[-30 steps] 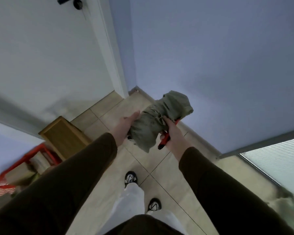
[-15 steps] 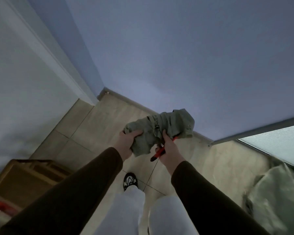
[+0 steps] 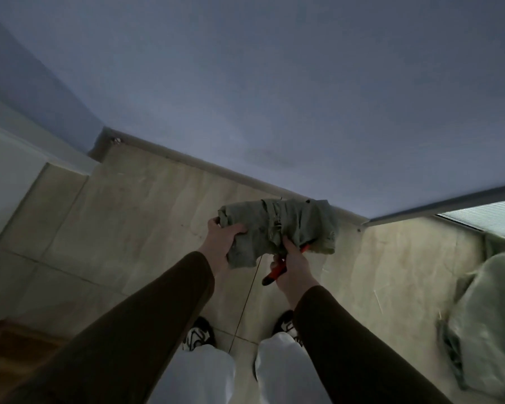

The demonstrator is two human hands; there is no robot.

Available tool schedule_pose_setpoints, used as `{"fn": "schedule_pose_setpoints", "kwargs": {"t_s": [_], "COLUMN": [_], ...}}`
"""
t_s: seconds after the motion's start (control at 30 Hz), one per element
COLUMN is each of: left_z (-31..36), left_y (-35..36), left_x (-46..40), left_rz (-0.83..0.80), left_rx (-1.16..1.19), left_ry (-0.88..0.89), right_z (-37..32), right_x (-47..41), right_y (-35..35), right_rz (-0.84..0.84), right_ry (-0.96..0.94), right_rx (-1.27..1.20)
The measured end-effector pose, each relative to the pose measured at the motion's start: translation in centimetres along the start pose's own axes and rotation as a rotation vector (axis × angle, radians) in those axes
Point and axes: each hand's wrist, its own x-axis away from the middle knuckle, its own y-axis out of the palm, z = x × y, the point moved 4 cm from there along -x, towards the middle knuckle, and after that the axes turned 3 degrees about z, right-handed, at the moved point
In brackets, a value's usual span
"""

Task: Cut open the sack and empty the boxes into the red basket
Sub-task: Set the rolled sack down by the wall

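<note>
A crumpled grey-green sack (image 3: pixel 277 228) is held bunched up in front of me, above the tiled floor. My left hand (image 3: pixel 222 242) grips its left end. My right hand (image 3: pixel 292 263) holds the sack's middle from below and also clasps a red-handled cutting tool (image 3: pixel 277 271); the tool's blades are hidden behind the cloth. The red basket and the boxes are out of view.
Another grey-green sack (image 3: pixel 484 325) lies on the floor at the right, below a window with blinds (image 3: pixel 487 220). A wooden box (image 3: pixel 15 342) sits at the bottom left. My two shoes (image 3: pixel 199 335) stand on the tiles; a blue wall rises ahead.
The view has swung right: the red basket and the door have left the frame and the sack on the floor has appeared. The held sack now lies more level between my hands.
</note>
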Motion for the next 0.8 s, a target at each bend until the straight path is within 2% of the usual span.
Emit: {"fn": "schedule_pose_setpoints", "kwargs": {"t_s": [0.2, 0.43, 0.8], "left_z": [-3.5, -4.5, -4.0], "left_y": [2.7, 4.2, 6.9], "left_x": [-11.7, -24.3, -35.2], "left_rz": [-0.024, 0.007, -0.018], "left_rx": [-0.077, -0.192, -0.401], "left_ry": [0.036, 0.120, 0.291], "right_z": [1.0, 1.9, 1.2], "right_x": [-12.0, -23.5, -34.5], "right_y": [0.7, 3.7, 5.7], "right_rz": [0.016, 0.000, -0.027], "right_ry": [0.053, 0.051, 0.016], "right_rx": [-0.047, -0.103, -0.089]}}
